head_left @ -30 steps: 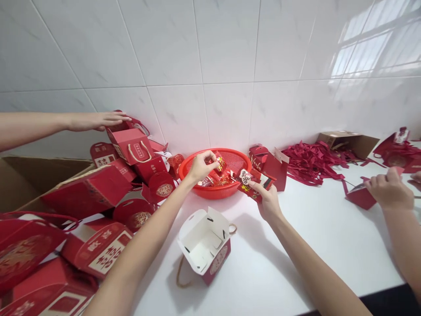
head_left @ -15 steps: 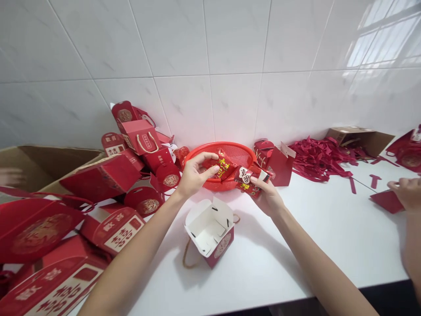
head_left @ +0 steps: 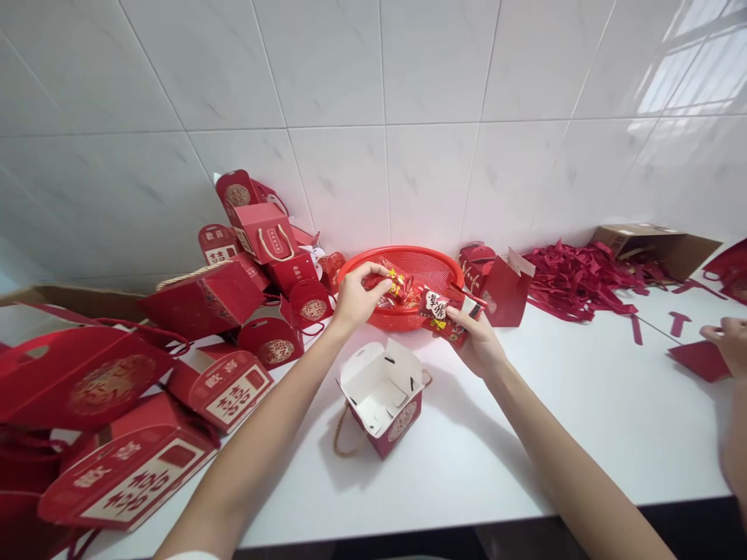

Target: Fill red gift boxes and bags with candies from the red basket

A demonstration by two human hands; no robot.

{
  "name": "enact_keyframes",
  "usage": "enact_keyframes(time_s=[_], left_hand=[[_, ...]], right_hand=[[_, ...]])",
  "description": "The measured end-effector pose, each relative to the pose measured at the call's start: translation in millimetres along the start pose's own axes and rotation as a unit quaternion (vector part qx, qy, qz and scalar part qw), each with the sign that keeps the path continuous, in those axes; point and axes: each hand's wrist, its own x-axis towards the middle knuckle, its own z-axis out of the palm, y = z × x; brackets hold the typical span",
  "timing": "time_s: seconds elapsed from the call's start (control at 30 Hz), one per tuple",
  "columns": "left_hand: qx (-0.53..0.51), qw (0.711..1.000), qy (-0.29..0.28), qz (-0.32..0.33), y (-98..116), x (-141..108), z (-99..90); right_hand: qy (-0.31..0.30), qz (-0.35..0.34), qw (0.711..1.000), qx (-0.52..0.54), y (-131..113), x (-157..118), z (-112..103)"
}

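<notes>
My left hand (head_left: 360,297) pinches a shiny red wrapped snack packet (head_left: 400,285) with yellow print, over the red mesh basket (head_left: 442,270). More red wrappers show inside that basket. In my right hand (head_left: 479,342) are red snack packets (head_left: 439,313), with the thumb pressed on top; how many overlap there I cannot tell. Below both hands stands an open red gift box (head_left: 379,400) with a white inside and a rope handle on each side. Its flaps are up, and no packet shows in it.
Many red gift boxes (head_left: 198,307) are heaped at the left. Right of the basket stands another red box (head_left: 510,292). Dark red ribbons (head_left: 575,272) lie by a cardboard box (head_left: 659,245). A co-worker's hand (head_left: 727,342) holds a red piece at the right edge.
The view has shifted a little left, so things sit farther right. My left hand has lowered its packet slightly toward the basket. The right hand keeps its packets.
</notes>
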Motion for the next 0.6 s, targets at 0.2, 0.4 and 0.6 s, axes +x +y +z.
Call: enact_keyframes(time_s=[0.2,0.4,0.6], left_hand=[[0.073,0.990,-0.074,-0.096,-23.6,2.8,-3.8],[0.004,0.977,-0.207,-0.057,12.7,-14.9,-20.0],[0.159,0.871,-0.461,-0.053,72.2,-38.1,-76.4]], right_hand=[[0.053,-0.020,0.998,-0.007,0.4,2.9,-2.4],[0.039,-0.042,0.998,-0.029,0.6,0.8,-0.2],[0.040,-0.029,0.997,-0.054,3.2,-1.0,0.4]])
